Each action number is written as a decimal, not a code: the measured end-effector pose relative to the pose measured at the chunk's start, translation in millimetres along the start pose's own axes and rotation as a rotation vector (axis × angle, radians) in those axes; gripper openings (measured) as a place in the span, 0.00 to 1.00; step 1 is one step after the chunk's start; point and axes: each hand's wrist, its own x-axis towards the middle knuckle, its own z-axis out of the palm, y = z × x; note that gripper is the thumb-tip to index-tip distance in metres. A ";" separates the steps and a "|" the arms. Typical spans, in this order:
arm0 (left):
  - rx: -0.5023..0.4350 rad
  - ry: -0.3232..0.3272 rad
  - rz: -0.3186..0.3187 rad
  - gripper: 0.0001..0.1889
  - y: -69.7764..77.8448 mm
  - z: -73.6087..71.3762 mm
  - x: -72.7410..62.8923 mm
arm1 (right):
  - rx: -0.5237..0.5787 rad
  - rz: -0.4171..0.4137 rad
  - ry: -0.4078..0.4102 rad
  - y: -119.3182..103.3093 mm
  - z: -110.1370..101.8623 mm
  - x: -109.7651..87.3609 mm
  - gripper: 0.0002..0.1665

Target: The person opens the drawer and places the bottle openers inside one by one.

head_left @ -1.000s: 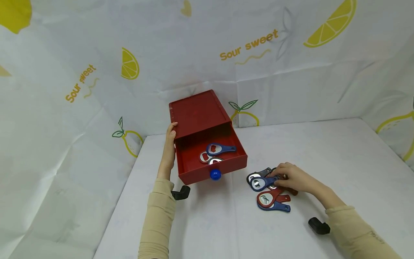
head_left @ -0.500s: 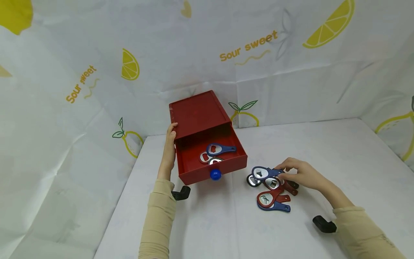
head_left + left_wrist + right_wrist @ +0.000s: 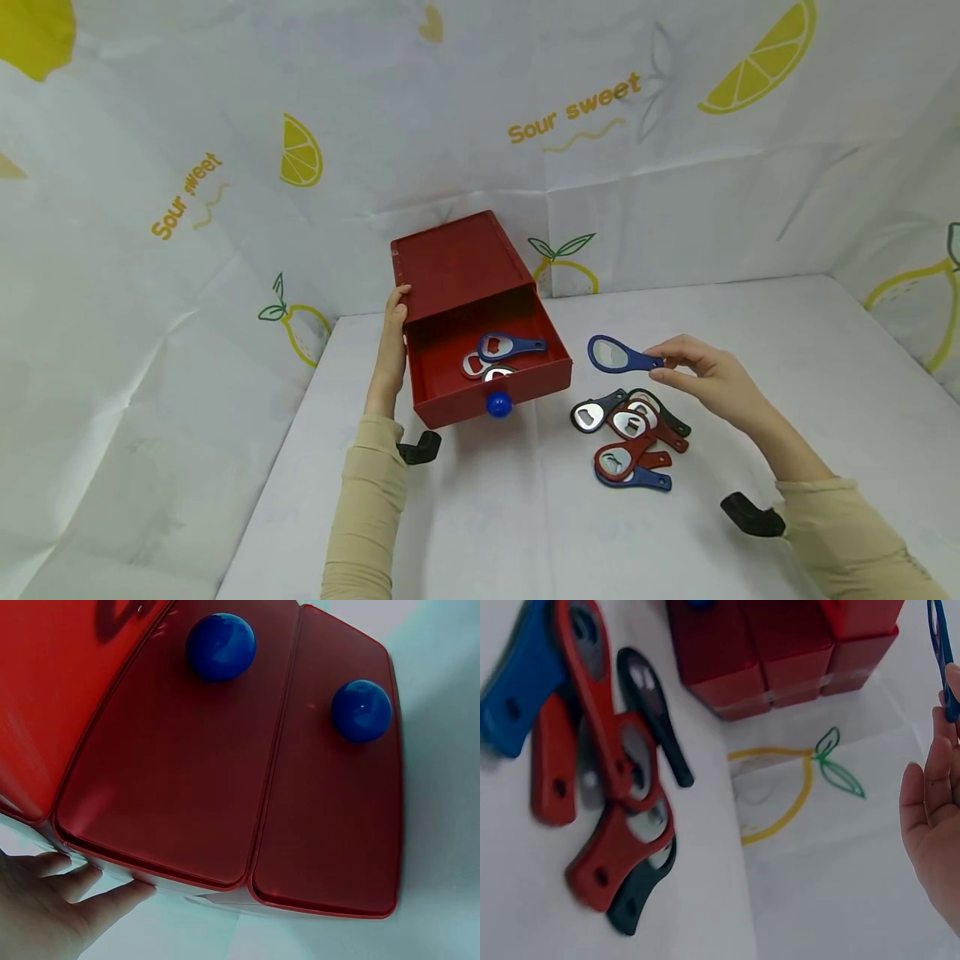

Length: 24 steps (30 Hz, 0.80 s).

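Observation:
My right hand [image 3: 712, 379] pinches a blue bottle opener [image 3: 634, 359] by its handle end, above and behind a pile on the table. In the right wrist view, this blue opener [image 3: 943, 656] shows only at the edge. The pile holds several openers: a red one [image 3: 636, 450], a blue one [image 3: 654, 478] and a dark one [image 3: 588, 416] among them. Against the left side of a red drawer cabinet [image 3: 457, 265] rests my left hand [image 3: 390, 354], its fingers [image 3: 112, 900] fairly straight. The top drawer [image 3: 442, 410] is pulled out, with a blue opener [image 3: 525, 344] and others inside, partly hidden by its front.
Below the pulled-out drawer, the left wrist view shows two closed drawer fronts with blue knobs [image 3: 361, 711]. A white cloth wall [image 3: 675, 200] with lemon prints stands behind the table [image 3: 750, 350]. Black curved pieces [image 3: 752, 515] stick out near both wrists.
My right hand has lifted the blue bottle opener off the pile, moving it back and slightly right. The left hand and the cabinet stay put.

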 end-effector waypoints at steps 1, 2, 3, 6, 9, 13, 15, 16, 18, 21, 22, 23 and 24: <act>0.000 0.002 -0.002 0.26 0.0 0.0 0.0 | 0.009 -0.002 0.008 -4.1 0.0 1.5 0.14; -0.001 0.005 -0.004 0.26 0.1 0.2 -0.1 | 0.016 -0.003 0.013 -8.2 0.2 3.1 0.14; -0.003 0.007 -0.007 0.26 0.2 0.3 -0.1 | 0.025 -0.002 0.017 -11.9 0.5 5.0 0.14; -0.001 0.011 -0.011 0.26 0.7 0.5 -0.2 | 0.035 0.000 0.021 -21.1 1.7 10.2 0.14; -0.002 0.009 -0.012 0.26 1.3 0.7 -0.2 | 0.043 -0.023 0.022 -27.6 3.3 15.8 0.14; 0.001 0.006 -0.019 0.26 2.2 1.5 1.2 | 0.059 -0.073 0.020 -34.9 6.1 23.1 0.14; -0.002 0.006 -0.018 0.26 2.7 1.8 1.9 | 0.057 -0.088 0.020 -38.4 8.1 27.0 0.14; 0.001 0.008 -0.018 0.26 2.7 1.8 2.1 | 0.052 -0.095 0.020 -40.3 9.2 29.0 0.14; 0.002 0.008 -0.017 0.26 2.6 1.8 1.9 | 0.033 -0.106 0.018 -43.4 11.6 32.9 0.14; 0.007 0.010 -0.020 0.26 1.6 1.1 1.2 | 0.002 -0.124 0.010 -47.4 15.2 37.7 0.14; 0.010 0.012 -0.023 0.26 1.5 1.0 0.8 | -0.005 -0.131 0.007 -48.9 16.2 39.3 0.14; 0.013 0.012 -0.024 0.26 1.2 0.8 0.6 | -0.012 -0.133 0.004 -50.2 17.1 40.8 0.14; 0.015 0.014 -0.022 0.26 1.3 0.8 0.4 | -0.020 -0.135 0.002 -51.8 17.9 42.4 0.14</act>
